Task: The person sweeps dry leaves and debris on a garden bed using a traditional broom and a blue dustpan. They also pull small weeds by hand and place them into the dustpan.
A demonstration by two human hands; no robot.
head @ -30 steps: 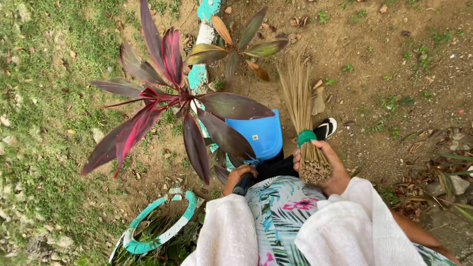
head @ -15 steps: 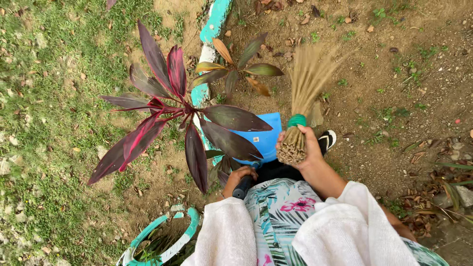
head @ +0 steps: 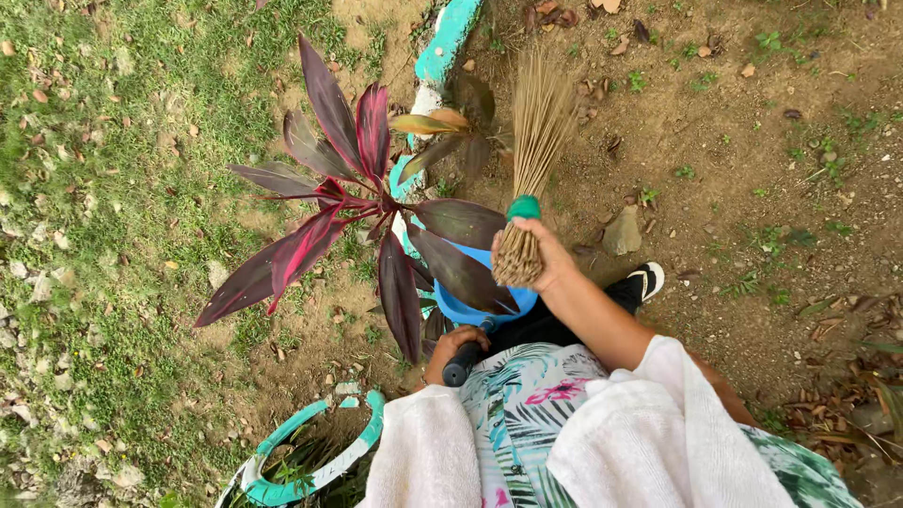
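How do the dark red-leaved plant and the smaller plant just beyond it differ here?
The red-leaved plant is larger, with long maroon and pink-streaked leaves spreading over the grass; the smaller plant has fewer, shorter leaves in orange-brown and dull green. The red-leaved plant partly covers the blue dustpan near the left hand; the smaller plant sits beside the stick broom held by the right hand. Both grow along the turquoise edging.
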